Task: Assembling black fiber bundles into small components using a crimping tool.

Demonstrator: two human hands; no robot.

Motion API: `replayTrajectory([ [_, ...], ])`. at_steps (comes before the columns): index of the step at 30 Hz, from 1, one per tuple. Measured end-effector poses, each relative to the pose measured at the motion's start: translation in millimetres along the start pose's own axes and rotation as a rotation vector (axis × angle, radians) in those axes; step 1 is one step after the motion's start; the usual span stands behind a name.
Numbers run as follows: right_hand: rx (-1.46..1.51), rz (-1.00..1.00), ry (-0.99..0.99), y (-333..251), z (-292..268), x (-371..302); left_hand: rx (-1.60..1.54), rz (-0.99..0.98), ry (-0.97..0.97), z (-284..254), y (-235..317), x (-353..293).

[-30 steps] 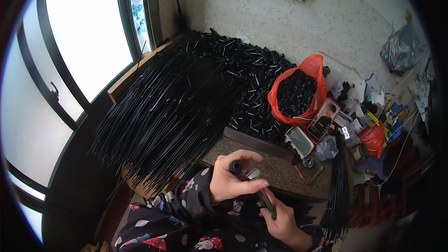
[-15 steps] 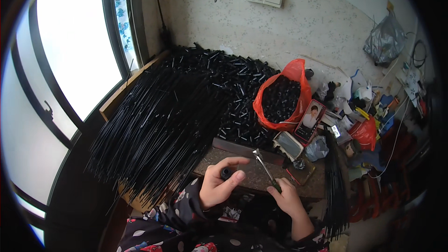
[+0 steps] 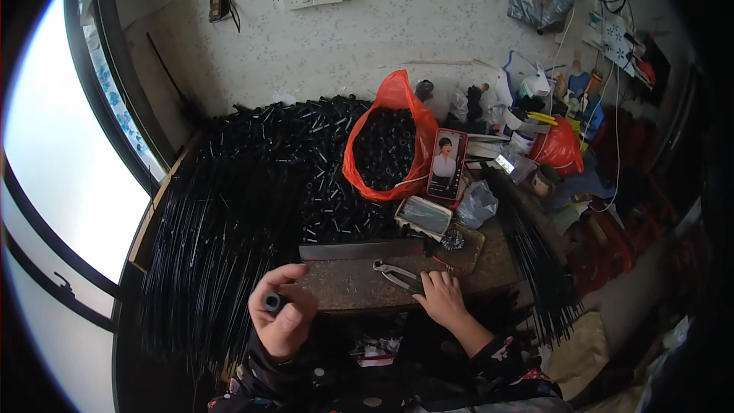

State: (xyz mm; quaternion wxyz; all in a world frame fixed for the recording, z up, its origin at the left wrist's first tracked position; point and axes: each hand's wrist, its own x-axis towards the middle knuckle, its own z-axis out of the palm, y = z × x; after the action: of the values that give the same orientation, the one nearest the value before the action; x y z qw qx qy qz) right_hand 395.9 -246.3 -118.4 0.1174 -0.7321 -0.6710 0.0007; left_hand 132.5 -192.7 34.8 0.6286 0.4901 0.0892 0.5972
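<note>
- Tube (image 3: 273, 304), black and hollow, sits in your left hand (image 3: 284, 329): your lower fingers curl round it, your thumb lies alongside, your forefinger reaches forward, and 1 open end faces up.
- Pliers (image 3: 388, 270) lie on the bench (image 3: 340, 288), head toward your left, 2 handles spread toward your right hand (image 3: 446, 300).
- Your right fingers lie over the handle ends; I cannot tell whether they grip or only rest.
- Dark strip (image 3: 359, 251) runs along the bench behind the pliers, with loose tubes (image 3: 336, 214) heaped beyond it.
- Red bag (image 3: 396, 90), full of black tubes, stands just left of your phone (image 3: 446, 164).
- Phone screen shows a person in a white top; its small markings are too fine to read.
- Rods, long and black, lie in 2 masses: 1 at your left (image 3: 206, 260), 1 at your right (image 3: 535, 268).
</note>
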Motion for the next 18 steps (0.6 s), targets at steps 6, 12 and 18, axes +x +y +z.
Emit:
replayTrajectory([
  [6,0.816,-0.303,-0.005,-32,-59,-31,-0.418,0.324,-0.051,0,37,30],
  [12,0.365,0.239,0.523,35,-130,-25,0.584,-0.201,-0.289,-27,16,19],
  [18,-0.328,0.614,0.550,227,-110,-64,1.332,-0.589,-0.691,-97,2,-1],
])
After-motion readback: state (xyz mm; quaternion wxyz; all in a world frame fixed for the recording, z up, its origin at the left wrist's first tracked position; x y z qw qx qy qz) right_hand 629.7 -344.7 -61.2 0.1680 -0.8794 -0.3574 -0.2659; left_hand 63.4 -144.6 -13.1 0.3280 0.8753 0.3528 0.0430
